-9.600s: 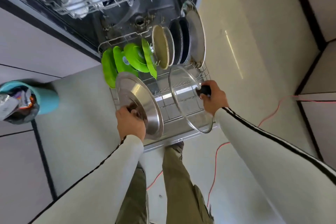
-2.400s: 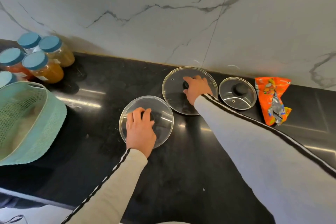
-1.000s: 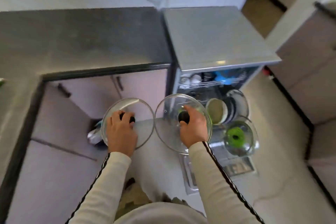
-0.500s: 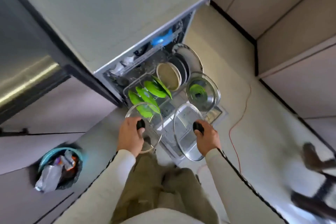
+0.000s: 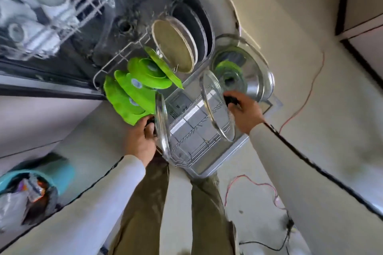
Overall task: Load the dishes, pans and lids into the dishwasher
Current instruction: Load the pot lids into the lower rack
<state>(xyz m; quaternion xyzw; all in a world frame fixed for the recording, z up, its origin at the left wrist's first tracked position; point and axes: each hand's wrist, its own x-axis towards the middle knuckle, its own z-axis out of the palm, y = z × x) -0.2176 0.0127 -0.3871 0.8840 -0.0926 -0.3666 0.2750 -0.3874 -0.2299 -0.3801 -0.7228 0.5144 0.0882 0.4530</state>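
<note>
My left hand grips the black knob of a glass lid, held on edge at the near left of the pulled-out lower rack. My right hand holds a second glass lid by its knob, also on edge, over the rack's middle. Green plates stand in the rack's left rows. Behind them are a tan plate, dark plates and a large steel lid. A steel lid stands at the right rear.
The upper rack holds white cups. A teal bin with rubbish sits on the floor at my left. Red and black cables trail over the floor at the right. My legs stand just before the open door.
I have come closer to the dishwasher and bent over the lower rack. Both glass lids have been turned from flat to on edge and lowered toward the rack.
</note>
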